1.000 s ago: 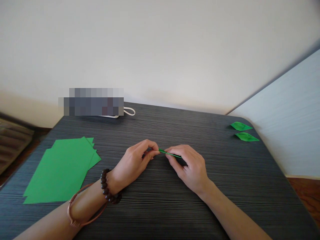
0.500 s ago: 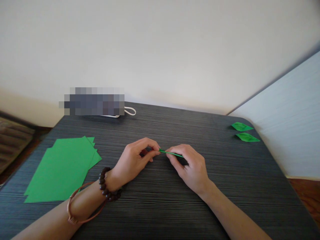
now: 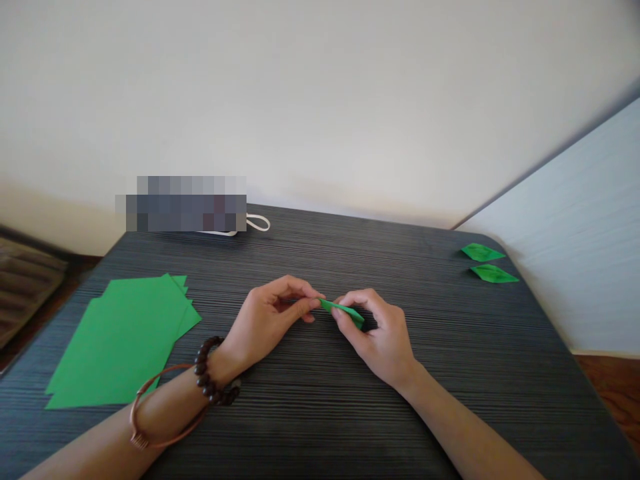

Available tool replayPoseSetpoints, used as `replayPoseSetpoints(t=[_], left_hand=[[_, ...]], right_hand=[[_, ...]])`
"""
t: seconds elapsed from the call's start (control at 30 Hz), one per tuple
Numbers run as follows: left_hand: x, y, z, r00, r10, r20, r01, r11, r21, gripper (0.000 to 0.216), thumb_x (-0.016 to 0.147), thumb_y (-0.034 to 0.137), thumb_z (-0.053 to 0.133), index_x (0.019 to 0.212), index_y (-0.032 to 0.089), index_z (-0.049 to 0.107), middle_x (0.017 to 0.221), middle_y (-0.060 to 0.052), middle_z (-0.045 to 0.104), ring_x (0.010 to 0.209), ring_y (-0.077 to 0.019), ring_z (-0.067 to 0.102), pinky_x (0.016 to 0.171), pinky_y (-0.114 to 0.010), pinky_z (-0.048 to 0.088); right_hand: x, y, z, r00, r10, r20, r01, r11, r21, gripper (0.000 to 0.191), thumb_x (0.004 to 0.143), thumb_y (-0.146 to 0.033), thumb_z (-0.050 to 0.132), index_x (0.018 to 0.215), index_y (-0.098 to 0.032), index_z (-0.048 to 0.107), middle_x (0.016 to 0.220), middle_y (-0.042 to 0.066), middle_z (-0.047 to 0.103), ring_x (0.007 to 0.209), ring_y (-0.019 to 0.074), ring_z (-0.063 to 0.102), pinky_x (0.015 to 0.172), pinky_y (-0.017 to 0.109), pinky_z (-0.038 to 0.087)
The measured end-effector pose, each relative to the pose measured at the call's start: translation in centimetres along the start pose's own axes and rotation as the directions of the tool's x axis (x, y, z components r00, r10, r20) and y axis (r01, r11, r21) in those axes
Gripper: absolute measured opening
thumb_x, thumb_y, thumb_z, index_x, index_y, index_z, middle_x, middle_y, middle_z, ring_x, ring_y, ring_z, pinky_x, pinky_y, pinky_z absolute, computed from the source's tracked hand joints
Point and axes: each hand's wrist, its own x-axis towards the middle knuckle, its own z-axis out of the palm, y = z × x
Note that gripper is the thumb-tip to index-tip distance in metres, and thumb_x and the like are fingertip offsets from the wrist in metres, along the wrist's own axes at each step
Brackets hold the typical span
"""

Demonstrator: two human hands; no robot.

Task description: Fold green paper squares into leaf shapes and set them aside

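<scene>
A small folded piece of green paper (image 3: 354, 313) is held between my two hands above the middle of the table. My left hand (image 3: 275, 310) pinches its left tip between thumb and fingers. Around its middle, the thumb and fingers of my right hand (image 3: 377, 330) close on the paper, partly hiding it. One green face of the piece shows below its upper edge. Two folded green paper leaf shapes (image 3: 483, 252) lie side by side at the far right corner. To the left rests a loose stack of flat green paper sheets (image 3: 115, 340).
The dark wood-grain table (image 3: 310, 427) meets a pale wall (image 3: 320, 100) at the back. At the back left stands a blurred-out object (image 3: 187, 210) with a white loop (image 3: 260, 223). A light panel (image 3: 575, 247) rises beyond the right edge.
The folded paper was seen edge-on as a thin strip; it is now tilted so that more of its face shows. Both hands stay nearly in place, still gripping it.
</scene>
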Motion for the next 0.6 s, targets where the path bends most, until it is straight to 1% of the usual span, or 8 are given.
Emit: replayPoseSetpoints(t=[0.07, 0.13, 0.23, 0.33, 0.37, 0.43, 0.53, 0.6], left_hand=[[-0.2, 0.0, -0.1, 0.998, 0.059, -0.014, -0.058, 0.995, 0.082, 0.007, 0.08, 0.022, 0.062, 0.082, 0.016, 0.065, 0.083, -0.003, 0.071, 0.063, -0.0123, 0.067, 0.06, -0.022, 0.057], [-0.4, -0.1, -0.4, 0.984, 0.178, -0.007, -0.172, 0.96, 0.221, 0.007, 0.081, 0.021, 0.062, 0.084, 0.018, 0.067, 0.082, -0.001, 0.072, 0.066, -0.0125, 0.068, 0.064, -0.021, 0.057], [-0.3, -0.1, -1.1, 0.914, 0.396, 0.086, -0.397, 0.831, 0.39, 0.011, 0.082, 0.016, 0.06, 0.088, 0.021, 0.068, 0.087, -0.001, 0.073, 0.08, -0.0136, 0.068, 0.076, -0.023, 0.055], [-0.1, 0.0, -1.6, 0.854, 0.49, 0.178, -0.515, 0.741, 0.431, 0.016, 0.084, 0.015, 0.056, 0.092, 0.022, 0.068, 0.095, -0.002, 0.072, 0.089, -0.0146, 0.067, 0.082, -0.025, 0.054], [-0.1, 0.1, -1.6, 0.855, 0.486, 0.181, -0.513, 0.742, 0.432, 0.015, 0.084, 0.017, 0.057, 0.092, 0.022, 0.069, 0.095, -0.002, 0.072, 0.089, -0.015, 0.067, 0.082, -0.026, 0.054], [0.1, 0.3, -1.5, 0.901, 0.407, 0.149, -0.431, 0.803, 0.412, 0.011, 0.082, 0.023, 0.06, 0.088, 0.02, 0.069, 0.09, -0.003, 0.073, 0.082, -0.0156, 0.068, 0.077, -0.025, 0.055], [0.4, 0.5, -1.1, 0.989, 0.139, 0.053, -0.147, 0.963, 0.227, 0.018, 0.086, 0.03, 0.055, 0.086, 0.016, 0.066, 0.076, -0.004, 0.073, 0.061, -0.0136, 0.068, 0.059, -0.022, 0.057], [0.7, 0.5, -0.9, 0.996, -0.037, 0.081, 0.034, 0.998, 0.043, 0.024, 0.089, 0.032, 0.048, 0.086, 0.014, 0.063, 0.07, -0.005, 0.072, 0.054, -0.013, 0.066, 0.052, -0.021, 0.056]], right_hand=[[0.1, -0.1, 0.0, 0.997, 0.078, 0.027, -0.08, 0.994, 0.076, 0.007, 0.079, -0.02, 0.06, 0.084, -0.021, 0.055, 0.075, -0.001, 0.065, 0.065, 0.0123, 0.061, 0.062, 0.025, 0.047], [0.2, -0.1, -0.1, 0.988, 0.145, 0.052, -0.151, 0.979, 0.137, 0.008, 0.079, -0.023, 0.061, 0.083, -0.02, 0.055, 0.069, -0.002, 0.063, 0.06, 0.0112, 0.058, 0.058, 0.023, 0.045], [0.3, 0.1, 0.0, 0.975, 0.214, 0.064, -0.223, 0.953, 0.207, 0.01, 0.079, -0.027, 0.062, 0.083, -0.02, 0.055, 0.065, -0.003, 0.06, 0.057, 0.0108, 0.054, 0.055, 0.023, 0.043], [0.3, 0.2, 0.2, 0.971, 0.231, 0.06, -0.239, 0.943, 0.23, 0.011, 0.079, -0.028, 0.063, 0.083, -0.02, 0.056, 0.065, -0.003, 0.06, 0.057, 0.0111, 0.054, 0.054, 0.023, 0.044], [0.3, 0.2, 0.2, 0.973, 0.224, 0.055, -0.23, 0.948, 0.221, 0.011, 0.078, -0.027, 0.062, 0.083, -0.02, 0.056, 0.066, -0.003, 0.06, 0.057, 0.0113, 0.055, 0.054, 0.023, 0.044], [0.3, 0.2, 0.2, 0.981, 0.192, 0.04, -0.196, 0.964, 0.178, 0.009, 0.079, -0.026, 0.062, 0.083, -0.02, 0.056, 0.067, -0.002, 0.061, 0.059, 0.0115, 0.056, 0.055, 0.023, 0.044], [0.2, 0.0, 0.1, 0.992, 0.121, 0.029, -0.123, 0.987, 0.103, 0.005, 0.08, -0.023, 0.06, 0.084, -0.021, 0.057, 0.071, -0.001, 0.063, 0.061, 0.012, 0.058, 0.058, 0.024, 0.045], [0.2, 0.0, 0.0, 0.997, 0.073, 0.029, -0.075, 0.995, 0.065, 0.005, 0.08, -0.021, 0.059, 0.084, -0.021, 0.057, 0.075, -0.001, 0.064, 0.064, 0.0125, 0.06, 0.061, 0.024, 0.046]])
